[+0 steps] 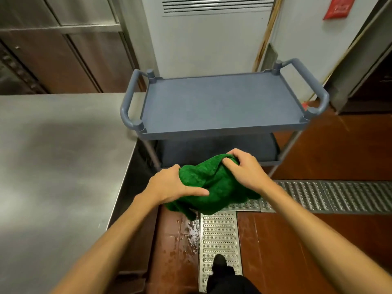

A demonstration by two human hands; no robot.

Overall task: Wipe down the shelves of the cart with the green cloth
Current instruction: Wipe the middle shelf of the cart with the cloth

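— What's underfoot?
— Red-brown tiled floor (328, 240), wet in patches, crossed by perforated metal drain grates (220, 240).
— And around it?
— Steel surface (53, 155) on the left, steel cabinets (63, 49) behind it, white vented unit (212, 39) ahead.

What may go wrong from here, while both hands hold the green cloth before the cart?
A wet patch lies near the shoe; the person might slip. The green cloth, bunched between left hand and right hand, may wipe poorly unless spread. The lower shelf lies under the top shelf; reaching it may be awkward.
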